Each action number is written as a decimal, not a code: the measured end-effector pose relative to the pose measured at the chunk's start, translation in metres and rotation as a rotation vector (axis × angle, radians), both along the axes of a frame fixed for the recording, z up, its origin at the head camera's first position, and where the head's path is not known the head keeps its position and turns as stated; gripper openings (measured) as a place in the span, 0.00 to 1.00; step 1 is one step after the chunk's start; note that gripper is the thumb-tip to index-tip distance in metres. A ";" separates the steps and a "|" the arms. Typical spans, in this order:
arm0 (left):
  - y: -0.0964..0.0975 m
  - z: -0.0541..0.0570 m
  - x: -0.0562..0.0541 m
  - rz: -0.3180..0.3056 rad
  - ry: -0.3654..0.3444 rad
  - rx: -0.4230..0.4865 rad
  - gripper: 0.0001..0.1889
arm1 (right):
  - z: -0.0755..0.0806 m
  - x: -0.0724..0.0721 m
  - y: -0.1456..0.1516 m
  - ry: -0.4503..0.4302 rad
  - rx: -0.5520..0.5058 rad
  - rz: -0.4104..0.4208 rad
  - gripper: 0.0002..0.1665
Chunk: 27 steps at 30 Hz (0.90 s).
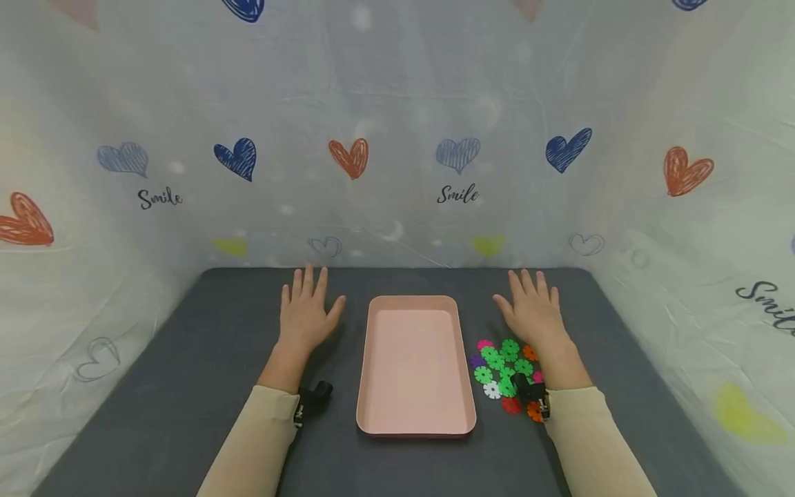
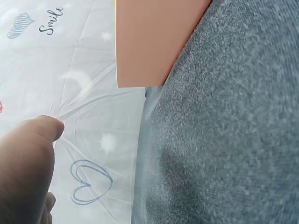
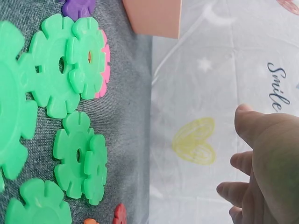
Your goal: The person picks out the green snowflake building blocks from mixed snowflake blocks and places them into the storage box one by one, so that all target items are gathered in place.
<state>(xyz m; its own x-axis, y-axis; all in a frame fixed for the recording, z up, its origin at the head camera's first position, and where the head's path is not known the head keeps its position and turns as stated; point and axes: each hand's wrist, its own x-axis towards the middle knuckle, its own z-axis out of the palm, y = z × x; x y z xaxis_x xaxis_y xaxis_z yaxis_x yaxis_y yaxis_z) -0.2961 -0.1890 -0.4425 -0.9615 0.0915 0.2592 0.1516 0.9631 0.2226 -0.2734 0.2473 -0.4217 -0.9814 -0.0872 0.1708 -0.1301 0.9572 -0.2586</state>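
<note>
My left hand (image 1: 304, 314) is spread with straight fingers over the dark grey table, left of a pink tray (image 1: 415, 373). On the tray's other side my right hand (image 1: 533, 310) also has its fingers spread and holds nothing. A loose pile of flower-shaped plastic discs (image 1: 497, 359) lies between the tray and my right wrist, mostly green, with white, purple, pink, red and orange ones. In the right wrist view, green discs (image 3: 58, 65) overlap one another, and my right thumb (image 3: 252, 123) stands out away from them. The left wrist view shows my left thumb (image 2: 46, 127) near the tray's corner.
A grey cloth (image 1: 186, 386) covers the table. Behind it and at both sides hangs a white curtain (image 1: 397, 103) printed with hearts and the word Smile. Black wrist cameras sit at both cuffs, the right one (image 1: 526, 388) overlapping the discs in the head view.
</note>
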 end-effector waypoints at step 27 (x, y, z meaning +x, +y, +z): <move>0.024 -0.012 -0.001 -0.292 -0.258 0.591 0.37 | 0.016 0.013 0.020 -0.386 -0.196 0.090 0.20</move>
